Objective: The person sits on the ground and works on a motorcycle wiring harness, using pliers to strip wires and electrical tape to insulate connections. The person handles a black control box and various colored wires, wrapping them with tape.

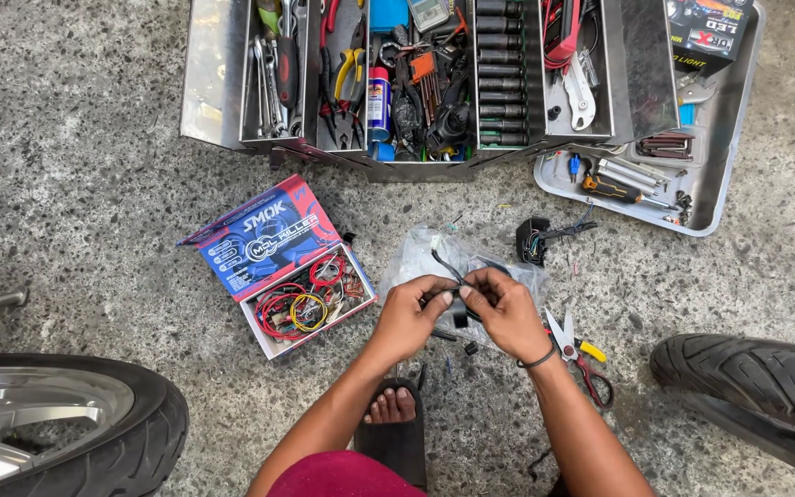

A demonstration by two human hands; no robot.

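Both grips, left hand [409, 317] and right hand [506, 313], pinch shut on a black wire [448, 269] between them, I see, above speckled concrete floor [75, 184]; open toolbox [416, 83] beyond, tyres [756, 387] flanking.

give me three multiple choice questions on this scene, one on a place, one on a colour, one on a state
1. Where do the scissors lie?
A. inside the toolbox
B. on the ground beside the right hand
C. on the tyre

2. What colour is the lid of the small box of coiled wires?
A. blue and red
B. green
C. white

3. What state is the metal toolbox in?
A. shut
B. folded open, trays showing
C. tipped over

Answers:
1 B, they rest on the concrete by the right hand.
2 A, the lid is blue with red.
3 B, its tiers are spread and tools show.
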